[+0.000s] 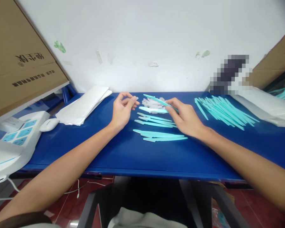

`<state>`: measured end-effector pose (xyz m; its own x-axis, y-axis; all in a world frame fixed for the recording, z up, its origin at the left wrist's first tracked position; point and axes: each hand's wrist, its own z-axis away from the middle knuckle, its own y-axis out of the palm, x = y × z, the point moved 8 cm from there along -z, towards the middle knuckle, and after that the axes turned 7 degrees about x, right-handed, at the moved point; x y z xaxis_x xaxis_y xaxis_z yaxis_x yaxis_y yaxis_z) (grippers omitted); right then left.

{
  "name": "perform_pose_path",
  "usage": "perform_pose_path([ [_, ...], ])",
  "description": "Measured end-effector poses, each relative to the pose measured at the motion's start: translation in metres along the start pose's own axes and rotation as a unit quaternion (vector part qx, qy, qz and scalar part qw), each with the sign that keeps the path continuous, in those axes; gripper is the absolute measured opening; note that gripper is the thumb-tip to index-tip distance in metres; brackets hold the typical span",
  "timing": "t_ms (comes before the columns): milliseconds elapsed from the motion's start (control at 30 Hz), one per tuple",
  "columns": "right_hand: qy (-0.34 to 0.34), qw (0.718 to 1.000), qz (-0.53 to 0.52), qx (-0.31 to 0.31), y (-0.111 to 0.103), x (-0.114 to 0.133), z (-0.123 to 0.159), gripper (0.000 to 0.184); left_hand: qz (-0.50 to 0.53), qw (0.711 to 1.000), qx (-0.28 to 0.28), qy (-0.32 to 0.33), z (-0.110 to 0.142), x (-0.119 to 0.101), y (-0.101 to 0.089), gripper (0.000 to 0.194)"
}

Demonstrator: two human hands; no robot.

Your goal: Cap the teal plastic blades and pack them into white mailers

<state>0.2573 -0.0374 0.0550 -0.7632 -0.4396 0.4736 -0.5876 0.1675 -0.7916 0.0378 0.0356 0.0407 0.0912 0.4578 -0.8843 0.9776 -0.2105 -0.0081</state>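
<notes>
My right hand (184,116) grips a thin teal plastic razor (158,100) by its handle, the blade end pointing left over a small heap of clear plastic caps (152,103). My left hand (122,108) is pinched on a small clear cap (135,98) at its fingertips, just left of the heap. Several teal razors (156,122) lie in pairs on the blue table (123,152) between and in front of my hands.
A large pile of teal razors (224,110) lies at the right. White bags (83,106) are stacked at the left, beside a white mouse (49,124) and a white machine (11,142). Cardboard boxes (19,60) stand at both sides.
</notes>
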Motion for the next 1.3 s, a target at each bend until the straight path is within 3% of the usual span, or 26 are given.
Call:
perform_pose_path([
  [200,-0.009,0.999,0.013,0.035,0.003,-0.002,0.001,0.025,-0.033,0.999,-0.014,0.034,-0.005,-0.005,-0.016,0.003],
  [467,-0.023,0.999,0.002,0.049,0.004,0.002,0.002,0.027,-0.069,0.998,0.008,0.004,0.0,-0.001,-0.008,0.022],
  [700,-0.025,0.997,0.0,0.07,0.008,0.0,0.003,0.027,0.034,0.999,-0.007,-0.035,-0.003,0.007,-0.01,0.02],
  [900,-0.019,0.997,0.004,0.074,0.009,-0.001,0.002,0.027,0.084,0.996,0.008,-0.028,0.0,0.001,-0.003,0.037],
  [1300,-0.01,0.998,0.002,0.066,0.005,0.002,0.002,0.027,0.06,0.996,0.001,-0.062,0.0,0.008,-0.006,0.033],
])
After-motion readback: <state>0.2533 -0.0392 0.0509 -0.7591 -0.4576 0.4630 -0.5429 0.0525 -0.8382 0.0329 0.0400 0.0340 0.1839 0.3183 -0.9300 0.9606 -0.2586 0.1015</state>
